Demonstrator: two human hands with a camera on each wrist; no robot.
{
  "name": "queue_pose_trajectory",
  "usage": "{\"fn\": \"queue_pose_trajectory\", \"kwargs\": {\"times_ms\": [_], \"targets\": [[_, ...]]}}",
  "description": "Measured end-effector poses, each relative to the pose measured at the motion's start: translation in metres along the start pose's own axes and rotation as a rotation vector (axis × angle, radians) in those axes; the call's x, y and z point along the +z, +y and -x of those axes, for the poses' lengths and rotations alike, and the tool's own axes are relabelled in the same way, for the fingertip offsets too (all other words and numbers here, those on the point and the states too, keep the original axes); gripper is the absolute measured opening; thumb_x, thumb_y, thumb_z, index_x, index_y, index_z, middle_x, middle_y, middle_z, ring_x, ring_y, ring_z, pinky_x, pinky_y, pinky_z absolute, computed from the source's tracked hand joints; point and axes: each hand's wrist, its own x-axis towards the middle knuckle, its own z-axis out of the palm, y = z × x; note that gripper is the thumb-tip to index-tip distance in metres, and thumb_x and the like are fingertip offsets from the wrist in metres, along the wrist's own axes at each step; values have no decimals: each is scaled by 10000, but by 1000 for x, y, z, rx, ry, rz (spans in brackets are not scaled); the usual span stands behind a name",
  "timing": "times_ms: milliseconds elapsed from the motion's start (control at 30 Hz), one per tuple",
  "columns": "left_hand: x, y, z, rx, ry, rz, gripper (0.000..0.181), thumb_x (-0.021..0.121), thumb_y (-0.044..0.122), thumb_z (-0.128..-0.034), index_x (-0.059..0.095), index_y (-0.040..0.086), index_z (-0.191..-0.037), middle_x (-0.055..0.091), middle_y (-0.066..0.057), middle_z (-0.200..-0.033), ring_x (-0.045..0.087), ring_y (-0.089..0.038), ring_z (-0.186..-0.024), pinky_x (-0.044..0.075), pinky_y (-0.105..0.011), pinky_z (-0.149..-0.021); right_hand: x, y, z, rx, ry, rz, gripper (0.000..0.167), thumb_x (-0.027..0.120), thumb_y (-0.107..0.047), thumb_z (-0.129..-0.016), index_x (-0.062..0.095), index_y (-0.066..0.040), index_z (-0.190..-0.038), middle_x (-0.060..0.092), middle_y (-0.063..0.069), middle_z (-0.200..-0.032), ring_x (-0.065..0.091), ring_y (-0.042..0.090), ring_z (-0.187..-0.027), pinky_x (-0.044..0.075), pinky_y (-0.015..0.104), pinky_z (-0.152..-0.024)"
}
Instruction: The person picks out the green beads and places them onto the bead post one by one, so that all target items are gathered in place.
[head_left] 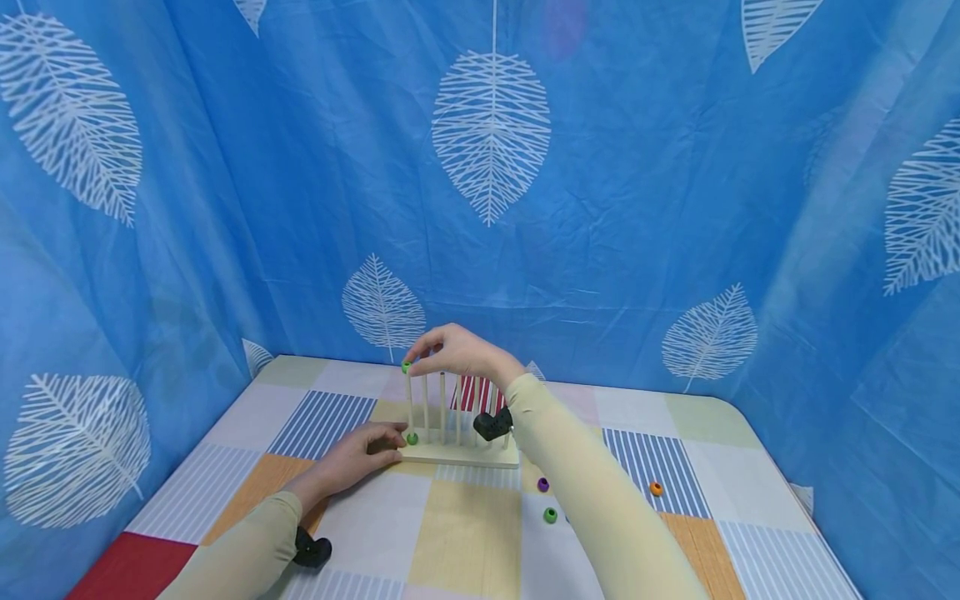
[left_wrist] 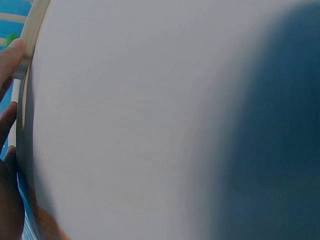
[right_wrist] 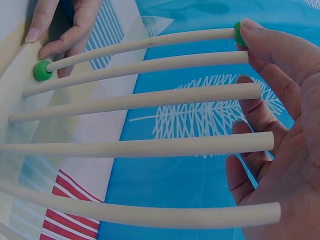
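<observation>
A wooden peg stand (head_left: 461, 454) with a row of upright pegs stands at the middle of the table. My right hand (head_left: 467, 353) pinches a green bead (right_wrist: 240, 34) between thumb and forefinger at the top of the leftmost peg (right_wrist: 150, 43). Its other fingers are loosely bent behind the neighbouring pegs. Another green bead (right_wrist: 42, 70) sits at the foot of that same peg. My left hand (head_left: 358, 457) holds the left end of the base, with thumb and fingers spread about its edges. Only part of that hand shows in the left wrist view.
On the patchwork tablecloth (head_left: 472, 533) right of the stand lie a purple bead (head_left: 543, 484), a green bead (head_left: 551, 515) and an orange bead (head_left: 656, 488). My right forearm crosses above this area. A blue leaf-print curtain (head_left: 600, 208) encloses the table's back and sides.
</observation>
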Motion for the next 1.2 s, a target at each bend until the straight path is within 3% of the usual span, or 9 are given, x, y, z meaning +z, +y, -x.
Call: {"fn": "queue_pose_trajectory", "kwargs": {"times_ms": [300,467,633,1000,1200], "targets": [[0,0,-1,-8,4,-3,96,734,248,-968,730,263,-1063,586,-66,-1451,459,-377,-1393,303,-649,-1146,-2,1,2,-14,14,20,189,756,-330,-947,770,-264,-1124,682,-57,-1203,616,167,-1064,552,353,-865],[1,0,-2,-11,11,-19,92,739,253,-964,729,280,-1051,590,-61,-1447,469,-377,-1384,308,-649,-1143,-7,-1,6,-35,21,14,201,752,-325,-950,767,-256,-1138,681,17,-1246,622,223,-1068,555,388,-854],[1,1,-2,-32,17,-29,90,739,249,-964,725,299,-1037,588,-46,-1451,467,-372,-1389,301,-651,-1147,-11,-3,12,-52,31,12,204,748,-341,-949,766,-269,-1139,683,-11,-1239,617,236,-1094,551,435,-886],[1,2,-1,-8,17,-34,94,737,226,-966,720,290,-1032,578,-52,-1463,460,-380,-1394,319,-635,-1145,-23,-4,35,-59,66,33,248,720,-409,-957,748,-300,-1178,668,-78,-1250,600,153,-1137,534,392,-921],[2,3,-1,-22,21,-30,99,739,222,-964,721,299,-1023,578,-38,-1463,452,-375,-1401,311,-631,-1152,-35,-5,54,-73,98,55,235,708,-406,-968,742,-312,-1181,664,-82,-1237,578,211,-1101,534,427,-872]]}}
